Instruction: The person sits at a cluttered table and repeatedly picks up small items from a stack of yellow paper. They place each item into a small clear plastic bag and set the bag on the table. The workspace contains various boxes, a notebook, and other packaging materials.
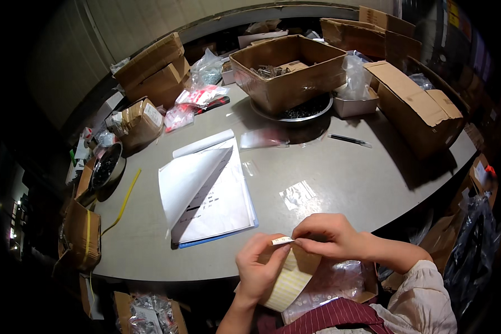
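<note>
Grey worktop carries papers, pen, cardboard box partly covering bowl; left grip and right grip pinch white strip.

1 pale-yellow-and-white striped sheet: hanging downward, tilted, gently curved. 1 narrow white strip with dark marks: nearly horizontal, at the sheet's upper end; attachment to the sheet cannot be determined.
</note>
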### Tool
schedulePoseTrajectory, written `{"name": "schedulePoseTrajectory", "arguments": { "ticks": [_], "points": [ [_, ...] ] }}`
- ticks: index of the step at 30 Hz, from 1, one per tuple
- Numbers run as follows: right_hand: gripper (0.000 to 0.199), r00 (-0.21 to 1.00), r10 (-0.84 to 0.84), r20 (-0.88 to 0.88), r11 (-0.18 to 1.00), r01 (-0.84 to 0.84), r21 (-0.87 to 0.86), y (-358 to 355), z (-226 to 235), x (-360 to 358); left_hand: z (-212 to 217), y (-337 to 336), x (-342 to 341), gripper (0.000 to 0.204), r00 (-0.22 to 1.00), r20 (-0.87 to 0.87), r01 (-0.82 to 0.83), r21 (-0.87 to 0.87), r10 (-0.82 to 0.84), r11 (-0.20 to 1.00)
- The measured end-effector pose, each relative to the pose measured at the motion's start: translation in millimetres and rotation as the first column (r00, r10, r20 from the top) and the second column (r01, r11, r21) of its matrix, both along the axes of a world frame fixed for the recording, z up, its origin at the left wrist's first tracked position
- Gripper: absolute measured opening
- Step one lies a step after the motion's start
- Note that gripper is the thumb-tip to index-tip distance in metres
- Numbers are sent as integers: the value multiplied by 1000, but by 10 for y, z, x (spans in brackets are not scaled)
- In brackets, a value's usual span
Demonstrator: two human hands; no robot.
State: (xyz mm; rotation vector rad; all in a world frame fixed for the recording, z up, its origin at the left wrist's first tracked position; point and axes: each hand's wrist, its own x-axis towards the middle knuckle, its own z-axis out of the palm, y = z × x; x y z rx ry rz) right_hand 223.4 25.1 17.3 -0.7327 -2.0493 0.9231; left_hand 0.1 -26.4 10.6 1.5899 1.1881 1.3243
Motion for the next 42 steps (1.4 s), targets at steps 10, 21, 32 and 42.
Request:
{"name": "schedulePoseTrajectory", "arguments": {
  "ticks": [10,21,32,42],
  "points": [
    [19,996,27,-85,945,-53,-322,145,-38,-4,-14,98,-45,17,999,-15,39,1,-39,999],
    [13,822,-456,340,817,236,526,722,-38,-139,-24,110,-188,15,999,49,-13,-124,20,992],
    [14,885,-156,439,931,-17,366,465,128,117,-114,56,-280,16,974,227,19,-164,19,986],
    [20,816,381,434,810,-521,269,-264,47,473,-177,70,-332,14,949,315,65,-149,-15,987]
  ]
}}
